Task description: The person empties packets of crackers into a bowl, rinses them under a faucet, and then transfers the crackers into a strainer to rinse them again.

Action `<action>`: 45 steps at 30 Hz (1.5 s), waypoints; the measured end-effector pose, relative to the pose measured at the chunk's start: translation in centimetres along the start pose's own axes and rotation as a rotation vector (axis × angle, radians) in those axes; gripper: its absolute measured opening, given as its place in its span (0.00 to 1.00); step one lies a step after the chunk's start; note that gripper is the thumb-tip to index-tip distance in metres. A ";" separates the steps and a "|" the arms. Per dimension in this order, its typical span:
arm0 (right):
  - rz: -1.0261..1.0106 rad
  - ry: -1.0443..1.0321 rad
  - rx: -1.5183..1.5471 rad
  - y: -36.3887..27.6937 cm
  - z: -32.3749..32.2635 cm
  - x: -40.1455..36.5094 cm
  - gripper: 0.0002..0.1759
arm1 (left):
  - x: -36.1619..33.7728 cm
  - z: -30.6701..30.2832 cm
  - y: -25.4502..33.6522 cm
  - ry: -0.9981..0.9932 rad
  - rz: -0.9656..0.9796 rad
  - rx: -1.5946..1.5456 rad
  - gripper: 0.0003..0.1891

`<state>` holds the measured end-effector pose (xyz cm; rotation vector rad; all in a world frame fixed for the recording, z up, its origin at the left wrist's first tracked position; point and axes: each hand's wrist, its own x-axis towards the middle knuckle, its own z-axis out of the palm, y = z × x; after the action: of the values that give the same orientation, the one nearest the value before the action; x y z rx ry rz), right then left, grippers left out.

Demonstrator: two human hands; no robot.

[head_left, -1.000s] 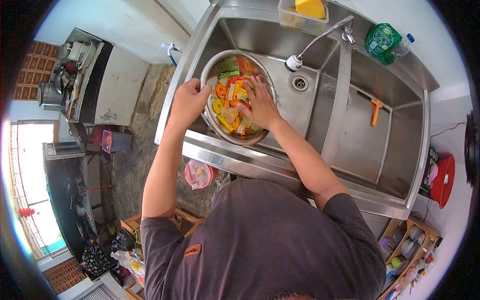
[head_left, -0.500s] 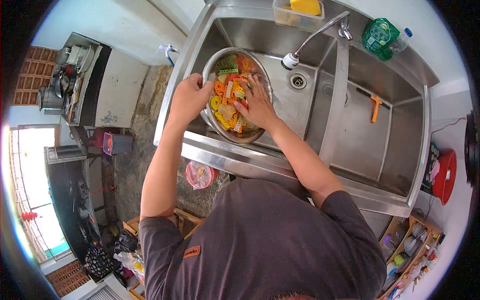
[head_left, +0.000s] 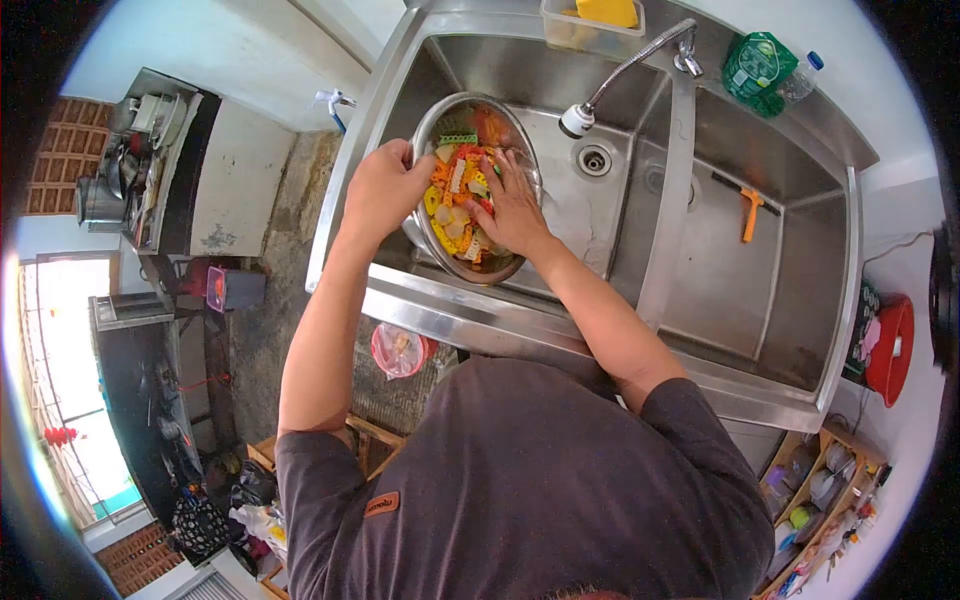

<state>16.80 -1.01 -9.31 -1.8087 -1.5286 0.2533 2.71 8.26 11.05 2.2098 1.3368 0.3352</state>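
A round metal bowl is held tilted toward the right over the left sink basin. Inside it lie colourful pieces, yellow, orange, red, green and whitish, some of them ridged or ring-shaped. My left hand is closed on the bowl's left rim, thumb on the inner side. Against the pieces on the right side of the bowl lies my right hand, its fingers spread and flat. It covers part of the contents and of the right rim.
A flexible faucet hangs over the left basin, near the drain. An orange squeegee lies in the right basin. Behind stand a plastic tub, a green pouch and a bottle.
The bowl has tipped slightly more to the right, and my left hand has shifted a little right with its rim. My right hand stays on the pieces.
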 end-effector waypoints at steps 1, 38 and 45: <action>-0.001 0.000 -0.001 0.0 0.0 0.0 0.44 | 0.0 0.0 0.1 -0.019 -0.018 0.000 0.20; 0.028 0.026 -0.024 -0.1 -0.1 0.2 0.45 | 1.1 0.2 1.3 -0.006 0.074 0.062 0.23; 0.033 0.033 -0.014 -0.1 0.1 0.3 0.46 | 1.2 0.0 1.8 -0.027 0.049 0.074 0.23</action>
<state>16.78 -0.71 -9.21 -1.8412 -1.4825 0.2282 4.65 8.62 12.02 2.3035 1.3018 0.2770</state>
